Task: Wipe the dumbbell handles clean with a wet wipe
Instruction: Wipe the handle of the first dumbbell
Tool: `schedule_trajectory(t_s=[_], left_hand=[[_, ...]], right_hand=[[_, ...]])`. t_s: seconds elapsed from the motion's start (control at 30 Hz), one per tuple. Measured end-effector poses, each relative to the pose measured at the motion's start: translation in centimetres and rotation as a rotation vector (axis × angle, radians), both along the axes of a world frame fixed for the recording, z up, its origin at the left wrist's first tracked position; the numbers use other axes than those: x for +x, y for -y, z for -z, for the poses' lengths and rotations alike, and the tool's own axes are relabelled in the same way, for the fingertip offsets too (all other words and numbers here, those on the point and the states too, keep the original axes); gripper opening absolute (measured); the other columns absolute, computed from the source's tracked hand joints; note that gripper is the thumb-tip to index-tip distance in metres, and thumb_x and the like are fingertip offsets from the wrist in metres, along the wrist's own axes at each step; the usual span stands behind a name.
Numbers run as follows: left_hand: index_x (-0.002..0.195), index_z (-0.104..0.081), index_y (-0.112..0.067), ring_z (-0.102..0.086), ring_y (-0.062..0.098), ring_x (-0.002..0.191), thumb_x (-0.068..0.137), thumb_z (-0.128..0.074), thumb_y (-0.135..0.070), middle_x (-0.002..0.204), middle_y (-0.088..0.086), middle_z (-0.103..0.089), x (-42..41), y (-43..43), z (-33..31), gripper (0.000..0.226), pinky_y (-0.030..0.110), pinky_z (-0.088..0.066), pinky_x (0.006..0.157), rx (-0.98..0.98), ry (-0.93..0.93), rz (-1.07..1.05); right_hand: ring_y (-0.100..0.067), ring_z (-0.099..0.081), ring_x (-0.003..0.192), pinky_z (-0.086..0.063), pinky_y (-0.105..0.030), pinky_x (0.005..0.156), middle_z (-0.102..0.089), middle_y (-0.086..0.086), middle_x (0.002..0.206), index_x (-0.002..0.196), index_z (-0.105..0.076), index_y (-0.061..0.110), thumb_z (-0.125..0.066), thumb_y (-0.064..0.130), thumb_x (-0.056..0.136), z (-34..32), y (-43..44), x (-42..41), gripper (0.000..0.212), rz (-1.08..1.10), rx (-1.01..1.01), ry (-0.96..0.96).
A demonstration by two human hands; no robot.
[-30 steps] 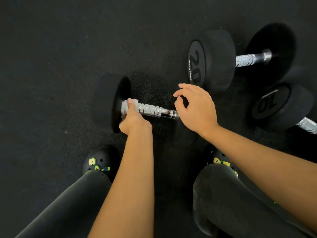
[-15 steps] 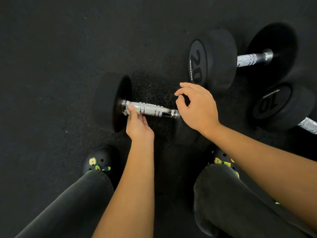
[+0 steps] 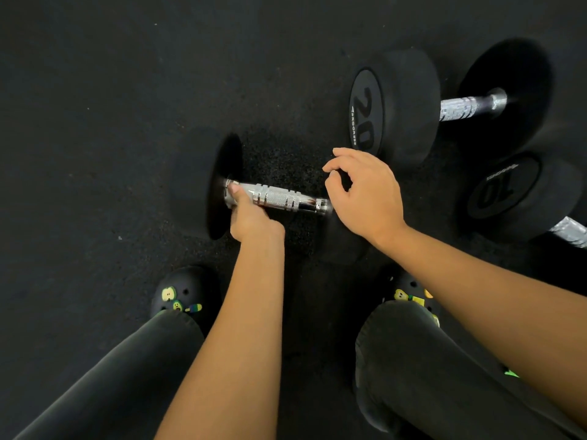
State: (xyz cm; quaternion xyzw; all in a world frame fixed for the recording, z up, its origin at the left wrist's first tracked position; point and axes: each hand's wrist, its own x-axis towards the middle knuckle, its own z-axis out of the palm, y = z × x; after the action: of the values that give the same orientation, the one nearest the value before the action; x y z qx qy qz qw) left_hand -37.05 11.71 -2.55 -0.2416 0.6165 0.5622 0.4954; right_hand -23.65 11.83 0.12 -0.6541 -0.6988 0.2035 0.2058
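A black dumbbell lies across the floor in front of me, its chrome handle (image 3: 279,198) knurled and ringed. My left hand (image 3: 251,217) is curled around the handle's left end, right beside the left weight head (image 3: 197,182). Only a pale sliver of the wet wipe (image 3: 228,201) shows under its fingers. My right hand (image 3: 365,195) is cupped over the dumbbell's right weight head (image 3: 343,246), which it mostly hides. Thumb and forefinger curve together over the handle's right end.
A dumbbell marked 20 (image 3: 397,106) lies at the back right, and one marked 10 (image 3: 521,195) lies to its right front. My black clogs (image 3: 184,296) (image 3: 409,296) and dark-trousered knees fill the bottom. The floor (image 3: 95,122) is black rubber.
My left hand dropped below the handle half a second ago and has come back up over its left end. The right hand and the dumbbell have stayed put.
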Motion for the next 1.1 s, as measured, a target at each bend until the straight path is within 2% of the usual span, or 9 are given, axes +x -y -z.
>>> schedule_trajectory(t_s=[0.17, 0.27, 0.37, 0.43, 0.53, 0.6, 0.77, 0.93, 1.1], left_hand=[[0.109, -0.057, -0.008, -0.056, 0.011, 0.098, 0.096, -0.045, -0.031, 0.106, 0.003, -0.058, -1.2, 2.3, 2.5, 0.029, 0.026, -0.038, 0.103, 0.316, 0.122, 0.038], [0.129, -0.047, -0.006, -0.051, 0.018, 0.118, 0.097, -0.042, -0.027, 0.122, 0.008, -0.055, -2.2, 3.1, 3.4, 0.039, 0.035, -0.033, 0.111, 0.373, 0.173, 0.15], [0.118, -0.052, -0.009, -0.048, 0.02, 0.122, 0.099, -0.038, -0.022, 0.116, 0.007, -0.057, -2.3, 3.7, 3.7, 0.027, 0.039, -0.03, 0.113, 0.437, 0.196, 0.247], [0.109, -0.055, -0.011, -0.049, 0.021, 0.122, 0.099, -0.041, -0.023, 0.111, 0.005, -0.059, -2.0, 4.1, 3.3, 0.021, 0.04, -0.03, 0.112, 0.44, 0.211, 0.25], [0.13, -0.047, -0.008, -0.05, 0.025, 0.124, 0.093, -0.049, -0.033, 0.128, 0.01, -0.056, -2.3, 3.8, 2.7, 0.044, 0.04, -0.034, 0.109, 0.433, 0.279, 0.098], [0.132, -0.046, -0.009, -0.051, 0.024, 0.124, 0.092, -0.049, -0.03, 0.13, 0.013, -0.054, -2.7, 3.2, 2.6, 0.046, 0.039, -0.036, 0.107, 0.421, 0.269, 0.021], [0.095, -0.052, -0.014, -0.053, 0.02, 0.093, 0.09, -0.048, -0.025, 0.098, 0.009, -0.054, -2.4, 1.2, 1.8, 0.013, 0.032, -0.042, 0.093, 0.409, 0.238, 0.084], [0.091, -0.056, -0.014, -0.056, 0.025, 0.11, 0.09, -0.052, -0.028, 0.103, 0.008, -0.057, -2.5, 0.6, 2.3, 0.015, 0.036, -0.042, 0.101, 0.402, 0.23, 0.143], [0.082, -0.057, -0.014, -0.069, 0.014, 0.082, 0.092, -0.054, -0.034, 0.087, 0.002, -0.06, -1.9, 0.6, 1.8, 0.023, 0.034, -0.047, 0.094, 0.405, 0.197, 0.179]], right_hand=[[-0.014, -0.058, 0.111, -0.039, -0.031, 0.098, -0.068, -0.003, 0.113, 0.092, -0.072, 0.013, -0.049, 0.02, 0.084, -0.1, 0.0, 0.0, 0.024, -0.003, -0.005, -0.008], [-0.014, -0.057, 0.112, -0.034, -0.026, 0.098, -0.067, -0.001, 0.114, 0.093, -0.071, 0.014, -0.049, 0.021, 0.084, 0.0, 0.1, 0.1, 0.025, -0.002, -0.008, -0.002], [-0.012, -0.055, 0.114, -0.027, -0.019, 0.095, -0.066, 0.001, 0.116, 0.094, -0.071, 0.015, -0.049, 0.022, 0.085, 0.0, 0.1, 0.1, 0.025, 0.005, -0.022, 0.007], [-0.012, -0.054, 0.114, -0.024, -0.016, 0.094, -0.066, 0.001, 0.116, 0.094, -0.071, 0.015, -0.051, 0.021, 0.085, 0.0, 0.2, 0.1, 0.023, 0.005, -0.023, 0.019], [-0.013, -0.055, 0.113, -0.024, -0.015, 0.093, -0.067, -0.001, 0.115, 0.094, -0.072, 0.014, -0.051, 0.019, 0.085, 0.0, 0.2, 0.1, 0.023, -0.002, -0.012, 0.021], [-0.013, -0.055, 0.113, -0.024, -0.016, 0.093, -0.066, 0.0, 0.115, 0.094, -0.071, 0.014, -0.051, 0.02, 0.085, -0.1, 0.2, 0.1, 0.023, -0.004, -0.017, 0.021], [-0.013, -0.055, 0.113, -0.027, -0.017, 0.094, -0.067, 0.0, 0.114, 0.093, -0.072, 0.014, -0.051, 0.02, 0.085, 0.0, 0.3, 0.0, 0.023, -0.001, -0.016, 0.015], [-0.012, -0.056, 0.112, -0.032, -0.021, 0.095, -0.066, 0.0, 0.116, 0.093, -0.071, 0.016, -0.049, 0.022, 0.084, 0.1, 0.0, 0.1, 0.024, 0.009, -0.028, 0.003], [-0.013, -0.056, 0.112, -0.037, -0.028, 0.097, -0.065, 0.0, 0.118, 0.093, -0.071, 0.017, -0.048, 0.023, 0.084, 0.0, 0.0, 0.0, 0.025, 0.006, -0.034, -0.001]])
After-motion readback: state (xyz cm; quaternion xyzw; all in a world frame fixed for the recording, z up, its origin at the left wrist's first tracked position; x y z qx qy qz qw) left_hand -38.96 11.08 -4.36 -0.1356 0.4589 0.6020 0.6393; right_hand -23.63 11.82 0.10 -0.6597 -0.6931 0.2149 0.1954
